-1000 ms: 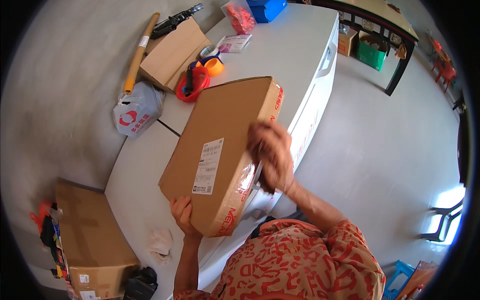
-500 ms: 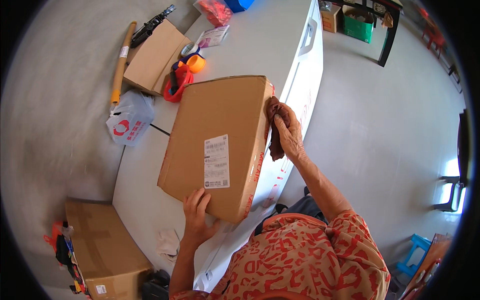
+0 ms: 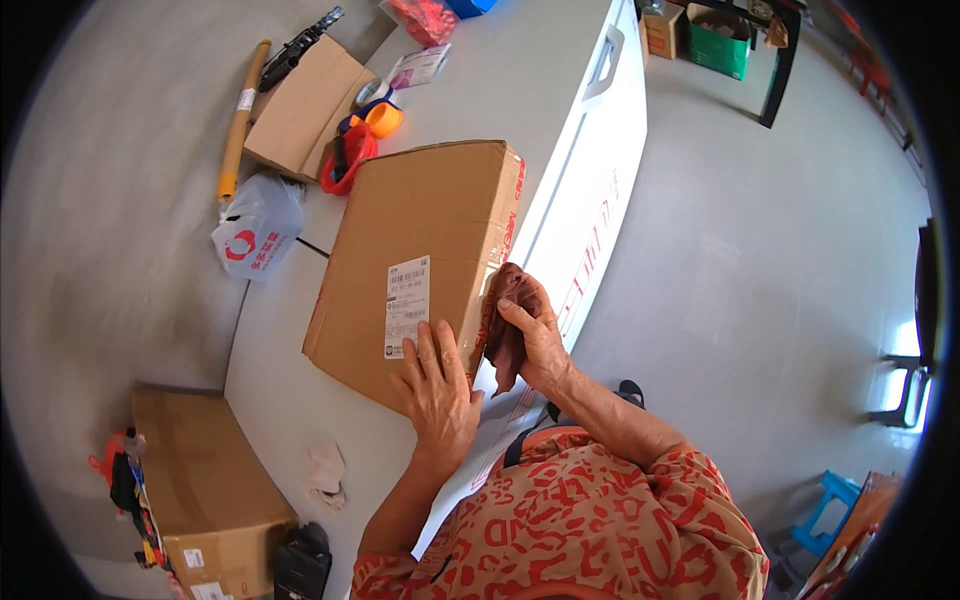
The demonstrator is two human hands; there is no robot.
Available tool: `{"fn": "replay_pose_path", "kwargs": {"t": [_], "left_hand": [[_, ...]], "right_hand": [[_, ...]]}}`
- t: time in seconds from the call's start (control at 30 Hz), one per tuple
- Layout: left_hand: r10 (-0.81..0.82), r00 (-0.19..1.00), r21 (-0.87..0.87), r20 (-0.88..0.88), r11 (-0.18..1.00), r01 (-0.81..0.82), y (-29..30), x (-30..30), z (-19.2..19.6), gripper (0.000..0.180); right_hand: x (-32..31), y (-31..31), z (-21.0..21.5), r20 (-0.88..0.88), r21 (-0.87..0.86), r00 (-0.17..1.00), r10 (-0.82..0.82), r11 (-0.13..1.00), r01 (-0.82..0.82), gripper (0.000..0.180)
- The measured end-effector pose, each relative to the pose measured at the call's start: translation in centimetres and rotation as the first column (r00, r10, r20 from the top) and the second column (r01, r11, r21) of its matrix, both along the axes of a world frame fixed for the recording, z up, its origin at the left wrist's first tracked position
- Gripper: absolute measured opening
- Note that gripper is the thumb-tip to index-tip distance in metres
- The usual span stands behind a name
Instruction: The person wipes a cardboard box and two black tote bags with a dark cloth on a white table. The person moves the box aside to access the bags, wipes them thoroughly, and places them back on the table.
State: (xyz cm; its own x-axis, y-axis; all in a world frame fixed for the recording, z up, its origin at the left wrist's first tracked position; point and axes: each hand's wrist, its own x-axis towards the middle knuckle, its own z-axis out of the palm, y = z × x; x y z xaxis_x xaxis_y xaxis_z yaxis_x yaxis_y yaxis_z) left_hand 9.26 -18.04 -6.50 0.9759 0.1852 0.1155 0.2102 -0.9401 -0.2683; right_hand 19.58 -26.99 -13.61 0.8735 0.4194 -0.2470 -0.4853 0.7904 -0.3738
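Observation:
A flat brown cardboard box (image 3: pixel 420 220) lies on the white top of a long chest-like unit (image 3: pixel 270 340). On its upper face is a white printed label (image 3: pixel 408 290). My left hand (image 3: pixel 440 385) rests with fingers spread on the box's near end, the fingertips over the label's lower corner. In my right hand (image 3: pixel 537 335) is a bunched dark brown cloth (image 3: pixel 507 345), pressed against the taped right side of the box. Part of that side is hidden behind the cloth.
Past the box lie a red tape roll (image 3: pixel 350 160), an orange tape roll (image 3: pixel 383 120) and an open carton (image 3: pixel 300 110). A plastic bag (image 3: pixel 258 228) sits at the left edge, near a yellow tube (image 3: pixel 240 130). A pale rag (image 3: pixel 325 475) and a large carton (image 3: pixel 200 460) are nearer.
My right hand has slid the cloth nearer along the box's right side. My left hand has moved from the near edge onto the top face. The box sits slightly further left in view.

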Motion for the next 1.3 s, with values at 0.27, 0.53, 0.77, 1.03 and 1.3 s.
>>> {"fn": "replay_pose_path", "kwargs": {"t": [0.27, 0.53, 0.77, 1.03, 1.3], "left_hand": [[0.098, 0.986, -0.073, 0.134, 0.993, -0.088, -1.5, -0.5, 3.1, 0.113], [0.200, 0.941, 0.035, 0.275, 0.976, -0.217, -1.4, 1.0, 6.0, 0.078], [0.159, 0.959, -0.083, 0.236, 0.986, -0.143, -2.9, -0.2, 8.8, 0.086], [0.195, 0.964, -0.115, 0.181, 0.978, -0.176, -2.4, -0.4, 11.3, 0.086], [0.187, 0.970, -0.112, 0.154, 0.979, -0.170, -2.0, -0.5, 11.7, 0.085]], "right_hand": [[-0.1, -1.4, 2.5, 0.108, 0.086, 0.982, 0.153, 0.983, -0.163, 0.053], [-0.6, -1.7, 5.4, 0.424, -0.098, 0.887, 0.182, 0.983, -0.155, 0.056], [3.0, -1.7, 6.8, 0.991, -0.134, 0.089, 0.103, 0.638, 0.758, 0.053], [11.2, -0.3, 7.1, 0.948, -0.238, 0.310, -0.070, 0.487, 0.840, 0.046], [14.0, -0.2, 7.1, 0.877, -0.297, 0.446, -0.178, 0.530, 0.794, 0.044]]}}
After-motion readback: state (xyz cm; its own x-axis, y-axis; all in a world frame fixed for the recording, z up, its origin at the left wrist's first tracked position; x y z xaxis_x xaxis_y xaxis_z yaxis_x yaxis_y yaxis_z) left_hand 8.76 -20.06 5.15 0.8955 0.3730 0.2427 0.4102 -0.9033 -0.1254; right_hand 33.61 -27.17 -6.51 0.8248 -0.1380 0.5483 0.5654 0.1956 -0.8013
